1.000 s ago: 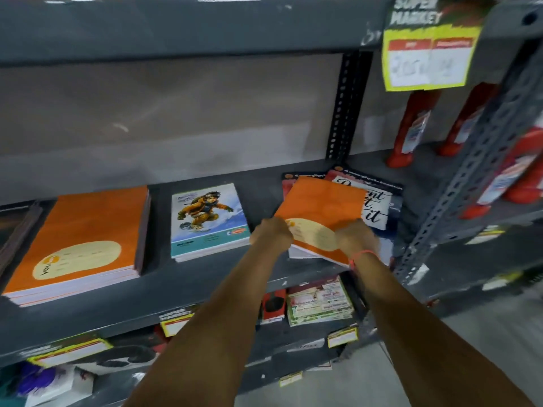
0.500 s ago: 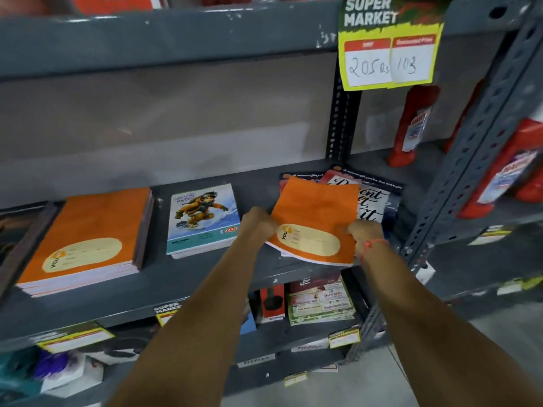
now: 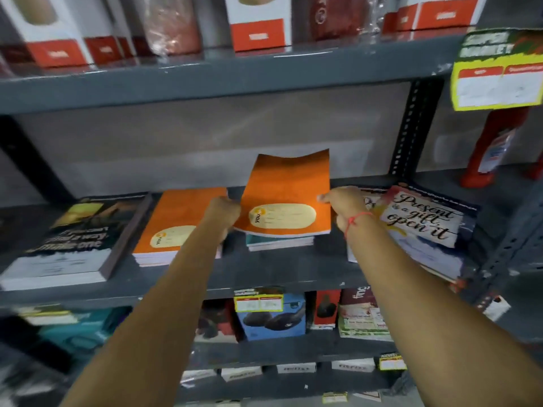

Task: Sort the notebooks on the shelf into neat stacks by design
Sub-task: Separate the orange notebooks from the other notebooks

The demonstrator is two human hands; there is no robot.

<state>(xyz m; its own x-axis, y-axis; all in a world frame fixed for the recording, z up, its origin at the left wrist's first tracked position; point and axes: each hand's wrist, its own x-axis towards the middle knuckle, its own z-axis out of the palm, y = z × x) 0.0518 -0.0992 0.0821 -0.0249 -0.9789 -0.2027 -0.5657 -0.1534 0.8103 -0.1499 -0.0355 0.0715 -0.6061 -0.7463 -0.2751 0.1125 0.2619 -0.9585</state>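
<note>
I hold a single orange notebook [image 3: 289,192] with a cream oval label in the air, tilted up, over the teal cartoon notebook stack [image 3: 279,242]. My left hand [image 3: 223,214] grips its lower left corner. My right hand [image 3: 340,202] pinches its right edge. Left of it lies a stack of matching orange notebooks [image 3: 176,221]. Further left sits a dark notebook stack [image 3: 73,239] with yellow lettering. On the right, a messy pile topped by a "Present a gift, open it" notebook [image 3: 420,224] leans askew.
The grey metal shelf [image 3: 264,277] carries all the stacks. A perforated upright [image 3: 407,133] stands behind on the right, with red bottles [image 3: 493,148] past it. A yellow price tag [image 3: 496,80] hangs from the shelf above. Boxed goods [image 3: 270,317] fill the shelf below.
Both hands lifted the orange notebook off the right-hand pile and carried it left, above the cartoon stack. The view swung left and up, showing the dark stack.
</note>
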